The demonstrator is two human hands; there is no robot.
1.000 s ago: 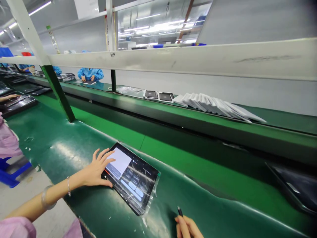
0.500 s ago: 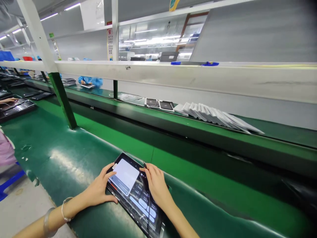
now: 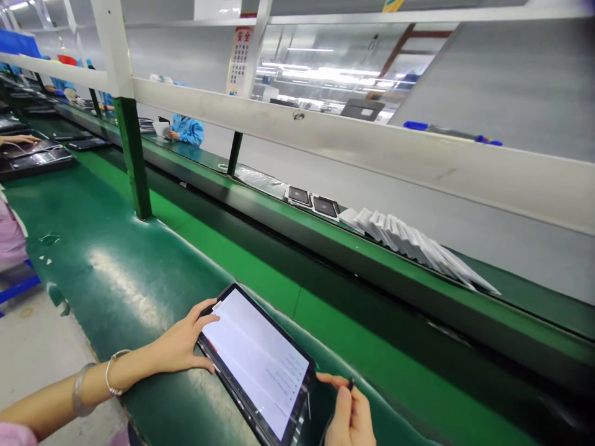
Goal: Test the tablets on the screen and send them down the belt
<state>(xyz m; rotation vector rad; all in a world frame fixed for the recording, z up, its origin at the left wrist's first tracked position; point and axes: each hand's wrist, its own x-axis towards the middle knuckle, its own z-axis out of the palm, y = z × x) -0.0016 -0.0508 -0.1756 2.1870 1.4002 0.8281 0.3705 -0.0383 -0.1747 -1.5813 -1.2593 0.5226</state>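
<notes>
A tablet (image 3: 258, 359) lies flat and slanted at the front of the green bench, its screen lit mostly white with small lines of text. My left hand (image 3: 190, 341) spans its left end, fingertips on the upper left edge and thumb against the near side, gripping it. Off the tablet's right end, my right hand (image 3: 348, 412) is closed around a thin black cable (image 3: 352, 384), whose dark end pokes out between thumb and fingers. The rest of that cable is mostly hidden behind the hand. The right index finger points toward the tablet's corner without plainly touching it.
Past the bench edge runs a green conveyor belt (image 3: 279, 297). A ledge behind it carries a row of white packets (image 3: 413, 244) and two dark tablets (image 3: 325, 206). A green-and-white post (image 3: 132, 155) stands left. Farther off, a co-worker in blue (image 3: 188, 130) holds something pale.
My right hand has moved off the screen to the tablet's right end, taking the cable along. The screen has changed from a pop-up panel to a white page. The view has shifted.
</notes>
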